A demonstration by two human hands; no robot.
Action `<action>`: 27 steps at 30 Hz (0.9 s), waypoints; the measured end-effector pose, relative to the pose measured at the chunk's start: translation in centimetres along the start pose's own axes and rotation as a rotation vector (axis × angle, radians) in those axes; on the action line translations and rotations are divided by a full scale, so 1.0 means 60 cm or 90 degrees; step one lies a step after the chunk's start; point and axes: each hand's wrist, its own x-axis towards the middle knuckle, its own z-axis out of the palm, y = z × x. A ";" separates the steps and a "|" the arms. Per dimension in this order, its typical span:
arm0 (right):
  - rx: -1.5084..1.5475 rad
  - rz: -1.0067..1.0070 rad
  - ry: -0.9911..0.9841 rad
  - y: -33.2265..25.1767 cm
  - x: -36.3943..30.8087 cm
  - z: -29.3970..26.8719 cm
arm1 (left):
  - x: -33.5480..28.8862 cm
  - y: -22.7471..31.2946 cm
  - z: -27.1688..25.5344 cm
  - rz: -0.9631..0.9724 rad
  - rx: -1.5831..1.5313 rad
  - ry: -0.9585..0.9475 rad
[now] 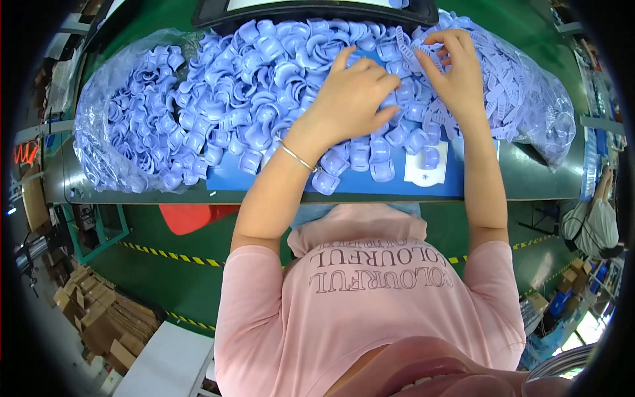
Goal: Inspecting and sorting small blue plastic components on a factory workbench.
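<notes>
Our left hand (pixel 352 99) over curved plastic pieces (pixel 254 79), thumb spread from fingers. Strap (pixel 403 45) just beside our right hand's (pixel 459 71) thumb tip; whether pinched, we cannot tell.

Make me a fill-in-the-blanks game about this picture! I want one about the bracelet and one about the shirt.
1. The silver bracelet is on the person's ____ wrist.
2. The colour of the T-shirt is ____.
3. Beyond the curved pieces, the colour of the tray's rim is ____.
4. As the person sees it, the ladder-like strips lie toward the table's ____ end.

Missing words: left; pink; black; right.
</notes>
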 end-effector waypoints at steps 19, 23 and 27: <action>0.981 0.437 -0.172 -0.001 -0.034 -0.009 | 0.022 0.007 -0.012 -0.108 -0.077 0.064; 0.873 0.401 -0.304 -0.021 -0.041 -0.010 | 0.022 0.017 -0.007 -0.211 -0.434 0.108; 0.769 0.349 -0.321 -0.028 -0.042 -0.014 | 0.020 0.020 -0.003 -0.258 -0.495 0.114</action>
